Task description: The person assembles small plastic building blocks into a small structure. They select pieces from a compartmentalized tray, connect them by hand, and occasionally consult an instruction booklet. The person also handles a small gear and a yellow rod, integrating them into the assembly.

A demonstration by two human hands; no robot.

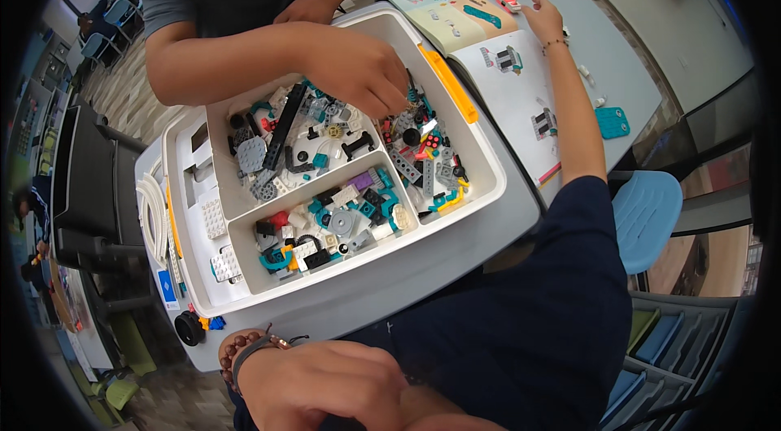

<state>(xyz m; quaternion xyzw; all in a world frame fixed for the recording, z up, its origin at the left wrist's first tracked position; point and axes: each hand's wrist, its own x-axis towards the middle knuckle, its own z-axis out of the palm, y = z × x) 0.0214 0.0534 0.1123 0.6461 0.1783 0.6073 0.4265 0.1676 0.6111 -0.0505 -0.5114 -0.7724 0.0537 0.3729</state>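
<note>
My left hand [325, 382], with a wooden bead bracelet at the wrist, is at the bottom edge near my body. Its fingers are curled and their tips hidden, so whatever they may hold does not show. My right arm stretches over the table's right side, and my right hand [545, 21] hovers by a small coral and white brick model [509, 1]. The thumb and fingers look apart, with nothing visible between them. Beneath that arm lies an open picture booklet [504, 85] of building steps. A white divided bin [325, 288] holds many mixed bricks, beams and connectors.
Across the table, another person's hand [358, 69] reaches into the bin's parts. A teal piece [612, 122] lies right of my forearm. At the table's left are white tubing [152, 211] and a black wheel [189, 328]. A light blue chair [647, 219] stands to the right.
</note>
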